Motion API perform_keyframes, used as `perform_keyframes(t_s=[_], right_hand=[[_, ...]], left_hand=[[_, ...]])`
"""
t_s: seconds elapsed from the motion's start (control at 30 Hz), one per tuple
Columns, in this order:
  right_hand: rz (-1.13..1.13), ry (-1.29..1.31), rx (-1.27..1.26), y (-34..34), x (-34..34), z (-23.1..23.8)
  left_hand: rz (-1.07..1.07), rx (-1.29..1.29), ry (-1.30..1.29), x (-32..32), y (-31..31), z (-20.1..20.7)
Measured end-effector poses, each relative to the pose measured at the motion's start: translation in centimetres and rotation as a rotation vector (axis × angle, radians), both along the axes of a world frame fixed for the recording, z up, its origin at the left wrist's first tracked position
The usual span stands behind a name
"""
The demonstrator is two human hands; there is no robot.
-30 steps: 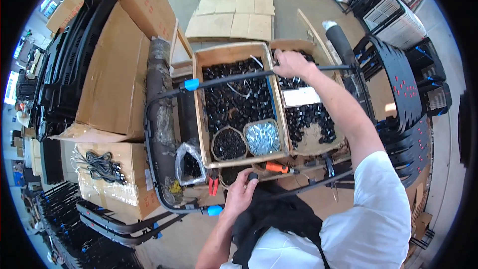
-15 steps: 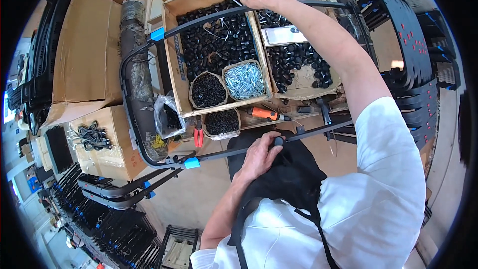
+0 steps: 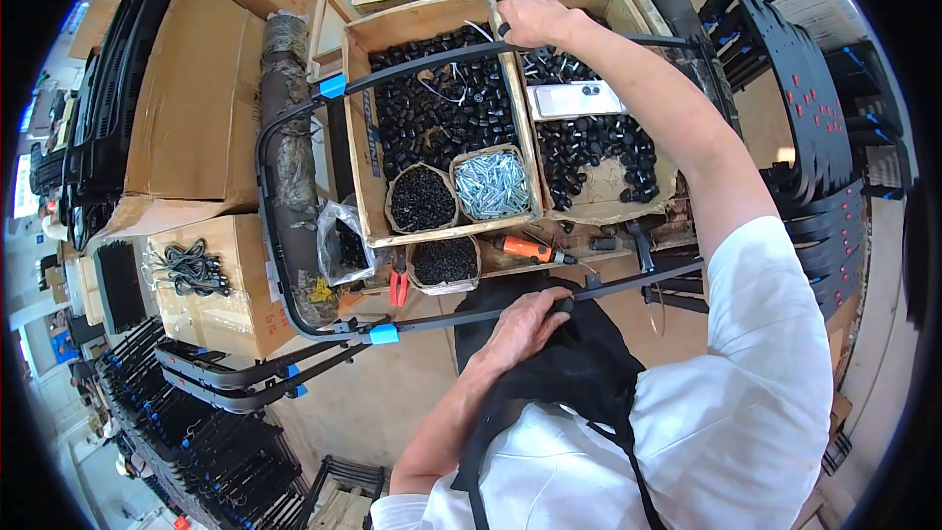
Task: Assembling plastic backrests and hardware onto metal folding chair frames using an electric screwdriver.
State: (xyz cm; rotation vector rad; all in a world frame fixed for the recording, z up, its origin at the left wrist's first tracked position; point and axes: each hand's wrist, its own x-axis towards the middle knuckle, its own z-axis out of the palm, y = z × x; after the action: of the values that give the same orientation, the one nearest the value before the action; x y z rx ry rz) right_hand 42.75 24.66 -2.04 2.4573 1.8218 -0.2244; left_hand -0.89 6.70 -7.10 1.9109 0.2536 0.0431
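Note:
A black tubular metal frame [image 3: 442, 322] with rounded corners and blue tape lies in front of me, across the parts boxes. My left hand [image 3: 528, 328] rests at its near bar, fingers curled around a black plastic cap [image 3: 563, 306]. Reaching forward, my right hand [image 3: 535, 20] is at the far bar, above the divider between two boxes. A small black plastic cap [image 3: 503, 29] shows at its closed fingertips. Many similar caps [image 3: 442, 108] fill the wooden box [image 3: 359, 167] under the frame.
Silver screws [image 3: 491, 185] and small black screws [image 3: 422, 198] sit in cut-down containers. An orange power screwdriver [image 3: 523, 248] and red-handled pliers [image 3: 398, 285] lie at the near edge. A white phone [image 3: 574, 100] lies on the right box. Stacked black frames [image 3: 814, 108] stand at right.
The view has shifted, so the scene sits slightly lower and further right. A small black cap now shows at my right fingertips. My left hand still holds its cap by the near bar.

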Motion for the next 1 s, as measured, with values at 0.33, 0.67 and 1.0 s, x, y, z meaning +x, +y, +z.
perform_keyframes(t_s=[0.33, 0.67, 1.0], right_hand=[[-0.045, -0.019, -0.044, 0.7, 0.1, 0.5], [-0.055, -0.014, -0.187, 1.3, -0.5, 1.2], [-0.087, -0.033, -0.168, 2.0, -1.1, 1.1]], left_hand=[[-0.013, -0.074, 0.089, 0.7, 0.1, -1.0], [-0.085, -0.151, 0.076, 0.8, 0.3, 0.4], [-0.097, -0.160, 0.011, 1.4, 0.1, -0.7]])
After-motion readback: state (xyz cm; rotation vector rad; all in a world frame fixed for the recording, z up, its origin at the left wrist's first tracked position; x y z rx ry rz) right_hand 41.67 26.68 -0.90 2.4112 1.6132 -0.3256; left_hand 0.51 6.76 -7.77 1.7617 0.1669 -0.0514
